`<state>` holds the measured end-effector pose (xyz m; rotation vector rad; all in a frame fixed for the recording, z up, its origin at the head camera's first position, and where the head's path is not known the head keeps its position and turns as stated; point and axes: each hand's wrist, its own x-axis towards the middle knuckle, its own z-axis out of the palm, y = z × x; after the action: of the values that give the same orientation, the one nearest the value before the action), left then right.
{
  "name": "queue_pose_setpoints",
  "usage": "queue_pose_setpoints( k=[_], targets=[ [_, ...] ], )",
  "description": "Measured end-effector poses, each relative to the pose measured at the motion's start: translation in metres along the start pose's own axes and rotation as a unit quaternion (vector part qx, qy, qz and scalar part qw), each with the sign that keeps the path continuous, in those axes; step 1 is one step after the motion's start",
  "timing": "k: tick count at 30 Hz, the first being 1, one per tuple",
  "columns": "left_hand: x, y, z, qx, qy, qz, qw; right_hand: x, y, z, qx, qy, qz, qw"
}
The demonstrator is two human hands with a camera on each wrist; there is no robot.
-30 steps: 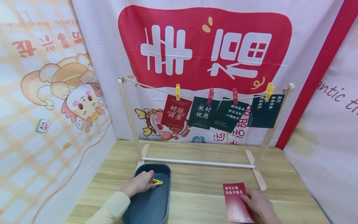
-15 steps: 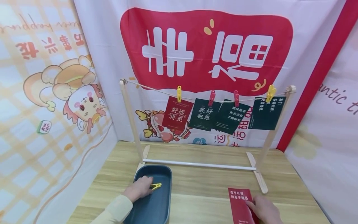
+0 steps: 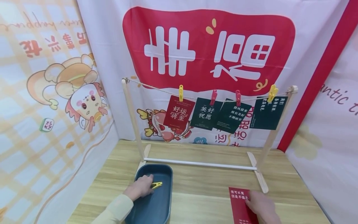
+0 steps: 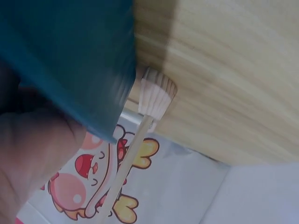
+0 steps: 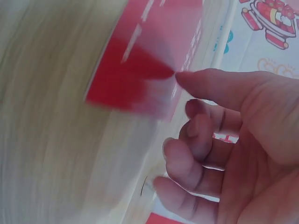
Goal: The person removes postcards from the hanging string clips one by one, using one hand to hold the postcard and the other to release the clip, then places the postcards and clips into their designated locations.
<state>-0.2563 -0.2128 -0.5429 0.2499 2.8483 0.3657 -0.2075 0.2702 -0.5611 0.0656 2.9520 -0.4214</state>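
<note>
While the left hand (image 3: 139, 187) pinches a yellow clip (image 3: 157, 185) inside the blue tray (image 3: 151, 210), the right hand (image 3: 263, 205) grips a red card (image 3: 240, 205) by its edge over the counter (image 3: 198, 193); behind, four cards (image 3: 179, 114) hang clipped to a string (image 3: 152, 86) on a wooden frame (image 3: 132, 115).

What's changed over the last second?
The right hand and loose red card have shifted slightly rightward; in the head view the card's pale glare is gone. The left hand still holds the yellow clip over the tray. Nothing visibly released; four hanging cards unmoved.
</note>
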Motion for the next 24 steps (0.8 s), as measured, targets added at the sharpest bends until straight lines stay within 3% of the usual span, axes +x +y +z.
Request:
queue_pose_setpoints(
  k=[9,15,24],
  targets=[
    [-0.002,0.007,-0.025,0.006,0.053,0.044,0.9976,0.002,-0.01,0.004,-0.012,0.061,-0.026,0.9978],
    [-0.004,0.012,-0.041,-0.001,0.122,0.08,0.9893,0.002,-0.017,-0.003,0.003,0.091,-0.042,0.995],
    [0.0,0.021,-0.063,-0.023,0.174,0.064,0.9824,0.004,-0.027,-0.013,0.003,0.116,-0.079,0.9901]
  ],
)
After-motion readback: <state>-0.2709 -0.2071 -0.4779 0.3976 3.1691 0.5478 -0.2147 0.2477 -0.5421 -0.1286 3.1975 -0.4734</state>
